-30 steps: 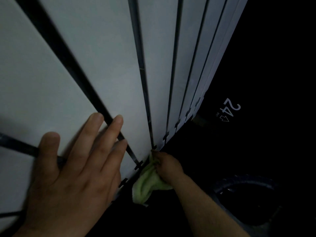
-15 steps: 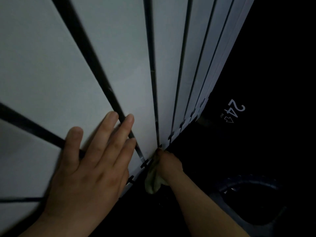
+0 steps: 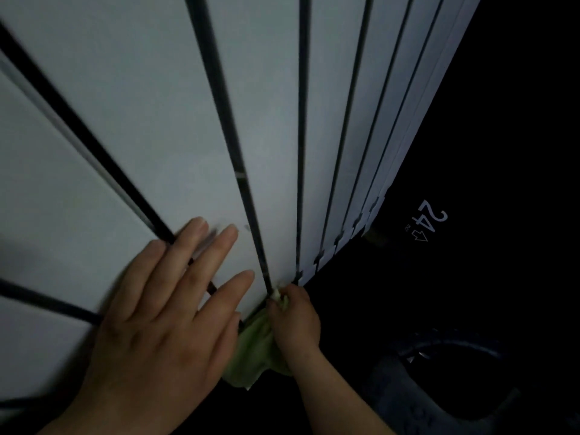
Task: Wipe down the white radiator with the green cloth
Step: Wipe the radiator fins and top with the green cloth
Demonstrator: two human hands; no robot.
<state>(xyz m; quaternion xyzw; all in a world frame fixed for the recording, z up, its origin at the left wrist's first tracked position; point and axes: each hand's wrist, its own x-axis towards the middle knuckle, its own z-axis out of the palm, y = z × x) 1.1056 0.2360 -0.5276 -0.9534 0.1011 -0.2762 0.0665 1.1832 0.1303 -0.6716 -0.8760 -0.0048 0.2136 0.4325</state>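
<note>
Now splayed wider, the left hand (image 3: 157,334) is pressing flat on the white radiator (image 3: 150,127), the right hand (image 3: 296,324) clutching the green cloth (image 3: 251,356).

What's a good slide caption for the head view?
Left hand flat on white radiator; right hand grips green cloth against its lower edge.

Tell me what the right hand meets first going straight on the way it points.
The radiator, at its bottom edge where a dark slot ends. The right hand, pinching the cloth, looks nearly against it; depth is unclear.
</note>
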